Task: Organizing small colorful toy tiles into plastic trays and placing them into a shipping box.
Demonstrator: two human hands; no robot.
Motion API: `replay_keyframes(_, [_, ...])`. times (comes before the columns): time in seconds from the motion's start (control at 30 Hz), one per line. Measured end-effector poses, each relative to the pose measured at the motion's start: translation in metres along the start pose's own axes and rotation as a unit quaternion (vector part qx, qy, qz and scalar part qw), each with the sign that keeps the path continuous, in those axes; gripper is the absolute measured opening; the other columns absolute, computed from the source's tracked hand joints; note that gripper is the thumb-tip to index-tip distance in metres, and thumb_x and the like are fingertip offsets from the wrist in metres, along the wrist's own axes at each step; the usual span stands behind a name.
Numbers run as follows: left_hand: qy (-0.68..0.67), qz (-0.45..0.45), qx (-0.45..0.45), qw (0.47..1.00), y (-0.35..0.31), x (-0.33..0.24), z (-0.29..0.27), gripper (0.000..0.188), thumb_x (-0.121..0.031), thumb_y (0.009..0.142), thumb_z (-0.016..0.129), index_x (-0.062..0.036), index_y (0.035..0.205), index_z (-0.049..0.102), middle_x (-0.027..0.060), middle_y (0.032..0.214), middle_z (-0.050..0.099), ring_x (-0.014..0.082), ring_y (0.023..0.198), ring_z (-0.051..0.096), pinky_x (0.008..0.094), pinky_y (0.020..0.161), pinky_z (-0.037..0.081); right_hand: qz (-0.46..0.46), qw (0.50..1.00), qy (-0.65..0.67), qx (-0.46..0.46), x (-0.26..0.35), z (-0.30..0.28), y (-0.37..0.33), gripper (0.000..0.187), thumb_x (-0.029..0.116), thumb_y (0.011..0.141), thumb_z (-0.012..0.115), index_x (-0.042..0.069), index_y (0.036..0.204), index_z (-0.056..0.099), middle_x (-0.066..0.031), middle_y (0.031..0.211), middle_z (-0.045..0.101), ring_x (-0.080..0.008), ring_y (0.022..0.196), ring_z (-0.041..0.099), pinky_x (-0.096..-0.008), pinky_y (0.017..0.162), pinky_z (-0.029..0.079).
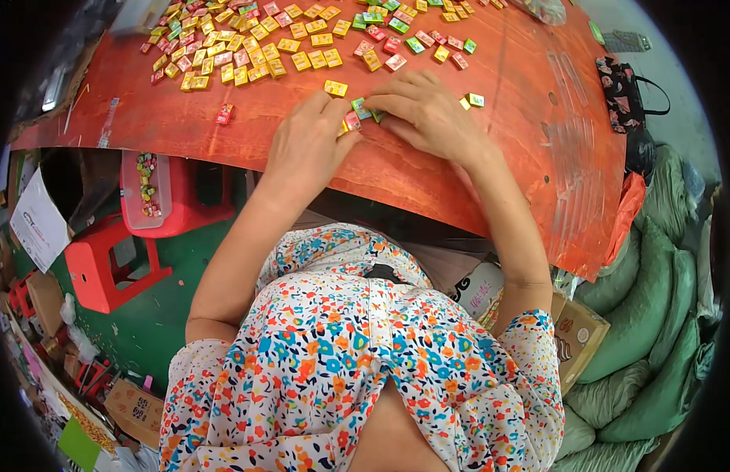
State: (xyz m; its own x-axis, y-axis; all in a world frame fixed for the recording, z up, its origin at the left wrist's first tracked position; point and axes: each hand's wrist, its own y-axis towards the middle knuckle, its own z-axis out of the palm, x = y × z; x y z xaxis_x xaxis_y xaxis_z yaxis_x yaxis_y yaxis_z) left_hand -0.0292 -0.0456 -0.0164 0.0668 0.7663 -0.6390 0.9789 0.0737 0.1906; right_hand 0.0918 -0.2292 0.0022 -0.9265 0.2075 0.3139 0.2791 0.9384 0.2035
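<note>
My left hand [308, 140] and my right hand [428, 112] rest side by side on a red-brown board [475, 169], fingers curled around a small cluster of wrapped candies [360, 112] between them. Red, green and yellow wrappers show between the fingertips. One yellow candy [335, 87] lies just beyond my left hand. A green candy [475, 99] and a yellow one lie right of my right hand. A big spread of several yellow, pink and green candies [247, 47] covers the far side of the board.
A single red candy [224, 114] lies apart at the left. Below the board's left edge stand a red stool [105, 271] and a pink tub [149, 197] holding candies. Green sacks [656, 315] pile up at the right, with a patterned bag [623, 94] and cardboard boxes [577, 334].
</note>
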Motion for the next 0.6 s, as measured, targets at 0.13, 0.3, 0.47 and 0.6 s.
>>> replay_keyframes(0.13, [-0.063,0.029,0.034,0.997,0.004,0.006,-0.009,0.041,-0.020,0.073,0.079,-0.0021,0.106,0.061,0.0152,0.095,0.058,0.0346,0.085,0.062,0.0434,0.073,0.051,0.057,0.996,0.031,-0.058,0.005,0.009,-0.007,0.033,0.007,0.079,0.069,0.008,0.112,0.064,-0.0067,0.111,0.065,-0.0274,0.102,0.058,-0.0406,0.089,0.044])
replay_keyframes(0.3, [-0.032,0.046,-0.004,0.998,0.010,0.003,-0.001,0.044,-0.022,0.072,0.079,-0.0026,0.108,0.063,0.0139,0.093,0.057,0.0340,0.086,0.061,0.0430,0.072,0.051,0.096,0.990,0.023,-0.098,0.003,0.010,-0.005,0.033,0.007,0.080,0.068,0.007,0.113,0.064,-0.0092,0.110,0.064,-0.0293,0.101,0.059,-0.0406,0.086,0.046])
replay_keyframes(0.47, [0.060,0.055,-0.013,0.997,0.015,-0.005,0.006,0.036,-0.026,0.076,0.076,-0.0042,0.101,0.063,0.0116,0.089,0.055,0.0305,0.086,0.062,0.0412,0.070,0.052,0.115,0.990,-0.012,-0.082,0.004,0.004,-0.011,0.032,0.008,0.081,0.068,0.007,0.113,0.064,-0.0107,0.110,0.065,-0.0293,0.102,0.060,-0.0403,0.087,0.046])
replay_keyframes(0.6, [0.055,0.080,0.002,0.995,0.013,-0.001,0.009,0.031,-0.027,0.077,0.075,-0.0052,0.097,0.063,0.0109,0.089,0.055,0.0296,0.087,0.061,0.0410,0.069,0.053,0.174,0.975,-0.087,-0.109,-0.002,0.001,-0.014,0.030,0.010,0.082,0.068,0.007,0.112,0.065,-0.0104,0.111,0.064,-0.0288,0.102,0.060,-0.0403,0.088,0.045])
